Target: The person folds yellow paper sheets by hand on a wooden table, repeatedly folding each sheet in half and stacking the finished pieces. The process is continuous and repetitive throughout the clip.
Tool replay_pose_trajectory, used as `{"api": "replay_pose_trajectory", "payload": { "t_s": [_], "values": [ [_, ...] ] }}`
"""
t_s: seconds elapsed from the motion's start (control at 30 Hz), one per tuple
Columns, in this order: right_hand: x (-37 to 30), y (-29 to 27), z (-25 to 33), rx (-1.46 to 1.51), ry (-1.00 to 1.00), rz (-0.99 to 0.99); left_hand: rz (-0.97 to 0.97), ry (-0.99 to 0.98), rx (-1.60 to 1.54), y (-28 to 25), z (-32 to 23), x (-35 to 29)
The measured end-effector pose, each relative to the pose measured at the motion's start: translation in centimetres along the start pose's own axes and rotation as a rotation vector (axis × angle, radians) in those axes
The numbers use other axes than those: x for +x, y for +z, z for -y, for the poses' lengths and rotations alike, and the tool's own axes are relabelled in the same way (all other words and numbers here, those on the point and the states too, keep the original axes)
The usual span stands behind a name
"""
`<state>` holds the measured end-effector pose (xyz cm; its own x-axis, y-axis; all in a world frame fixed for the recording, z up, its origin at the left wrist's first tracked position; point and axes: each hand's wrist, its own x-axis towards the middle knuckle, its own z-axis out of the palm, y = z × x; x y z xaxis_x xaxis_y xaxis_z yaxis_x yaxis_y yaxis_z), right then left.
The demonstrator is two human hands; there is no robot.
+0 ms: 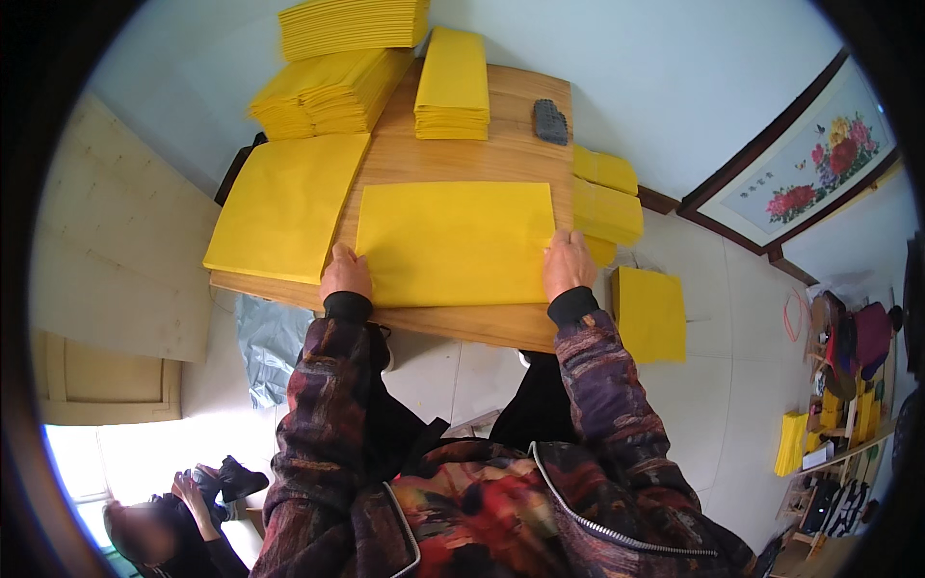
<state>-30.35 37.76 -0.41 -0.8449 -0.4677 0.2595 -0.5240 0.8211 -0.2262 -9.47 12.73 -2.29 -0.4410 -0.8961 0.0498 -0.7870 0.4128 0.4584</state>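
Observation:
A wide yellow paper sheet [453, 241] lies flat on the wooden table [482, 323] in front of me. My left hand [345, 275] presses on its near left corner, fingers closed over the edge. My right hand [568, 262] rests on its near right edge in the same way. A larger stack of yellow sheets [287, 204] lies to the left, hanging over the table's edge.
Piles of folded yellow paper [453, 87] stand at the table's far side, with a dark block [550, 121] near them. More yellow stacks [651, 313] sit to the right and on the floor. Another person [169, 525] is at lower left.

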Motion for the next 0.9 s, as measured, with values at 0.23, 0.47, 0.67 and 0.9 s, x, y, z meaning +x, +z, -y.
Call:
{"api": "replay_pose_trajectory", "payload": {
  "t_s": [0.23,0.47,0.67,0.9],
  "values": [
    [0.3,-1.4,2.3,-0.188,-0.059,0.230,0.048,-0.037,0.020,-0.5,-0.6,-0.4],
    [-2.7,-3.0,4.5,-0.170,-0.056,0.295,0.053,-0.019,0.013,-0.6,-0.7,-0.5],
    [-3.7,-1.9,3.7,-0.141,-0.060,0.258,-0.014,-0.007,-0.039,-0.6,-0.7,-0.9],
    [-4.6,-0.3,3.0,-0.124,-0.060,0.206,-0.232,0.181,0.008,-1.1,-0.8,-2.5]
  ]
}}
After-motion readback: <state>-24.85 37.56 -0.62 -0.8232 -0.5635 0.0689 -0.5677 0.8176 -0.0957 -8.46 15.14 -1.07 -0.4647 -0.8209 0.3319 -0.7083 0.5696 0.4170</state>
